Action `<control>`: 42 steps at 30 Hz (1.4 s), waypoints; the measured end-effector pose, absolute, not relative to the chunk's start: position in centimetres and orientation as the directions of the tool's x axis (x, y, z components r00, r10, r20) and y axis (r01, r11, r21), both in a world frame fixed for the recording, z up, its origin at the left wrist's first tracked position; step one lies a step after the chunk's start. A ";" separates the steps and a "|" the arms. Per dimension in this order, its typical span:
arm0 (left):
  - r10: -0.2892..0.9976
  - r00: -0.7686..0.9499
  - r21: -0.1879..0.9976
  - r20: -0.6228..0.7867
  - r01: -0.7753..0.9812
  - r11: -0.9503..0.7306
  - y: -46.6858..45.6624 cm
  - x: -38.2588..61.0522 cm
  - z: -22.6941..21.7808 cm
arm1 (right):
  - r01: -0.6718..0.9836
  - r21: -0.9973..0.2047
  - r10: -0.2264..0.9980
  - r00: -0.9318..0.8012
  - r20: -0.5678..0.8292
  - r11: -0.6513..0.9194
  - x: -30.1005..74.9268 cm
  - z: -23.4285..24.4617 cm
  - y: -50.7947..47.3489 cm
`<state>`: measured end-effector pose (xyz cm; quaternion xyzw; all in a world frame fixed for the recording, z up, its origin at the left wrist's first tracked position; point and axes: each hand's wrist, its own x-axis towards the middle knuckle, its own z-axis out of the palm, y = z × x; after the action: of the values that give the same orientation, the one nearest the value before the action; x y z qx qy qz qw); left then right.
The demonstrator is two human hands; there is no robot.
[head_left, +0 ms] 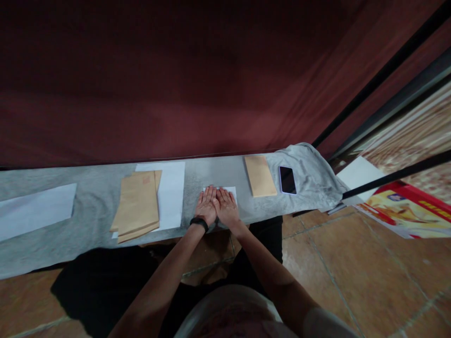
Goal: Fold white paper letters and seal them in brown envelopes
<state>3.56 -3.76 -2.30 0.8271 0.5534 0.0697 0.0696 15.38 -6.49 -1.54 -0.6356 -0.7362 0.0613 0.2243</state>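
Note:
Side by side, my left hand (206,207) and my right hand (226,206) lie flat on a small piece of white paper (233,190), fingers stretched forward. Most of that paper is hidden beneath them; only its edges show. A black band circles my left wrist. To the left, a pile of brown envelopes (138,203) rests on larger white sheets (173,192). On the right lies another brown envelope or stack of them (260,176), and beyond it a phone (288,180) with a dark screen.
A grey cloth (95,206) covers the long narrow table. More white paper (38,209) lies at the far left. Dark red fabric (211,108) hangs behind the table. At the right are black poles (380,75) and a red and yellow printed box or packet (412,209) above the tiled floor.

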 end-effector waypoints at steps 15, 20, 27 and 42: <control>0.972 0.234 0.186 0.025 0.954 -0.235 -4.5 3.6 -1.8 | 0.949 -0.287 0.959 -0.046 0.280 0.129 18.3 -2.4 -7.1; 0.982 0.185 0.196 0.031 0.963 -0.187 -4.9 3.6 -1.3 | 0.957 -0.280 0.958 0.007 0.287 0.077 18.9 -2.7 -7.4; 0.994 0.076 0.249 0.084 0.964 -0.094 -5.4 3.6 -1.5 | 0.962 -0.267 0.946 0.037 0.323 0.053 19.5 -2.8 -7.9; 0.972 0.127 0.371 0.196 0.908 -0.194 -6.7 2.7 -1.5 | 0.934 -0.351 0.938 0.061 0.342 0.068 18.5 -1.5 -9.4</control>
<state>2.66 -6.67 -1.46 0.7464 0.6299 0.1992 0.0806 18.46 -9.44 -1.50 -0.6828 -0.6852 0.0037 0.2535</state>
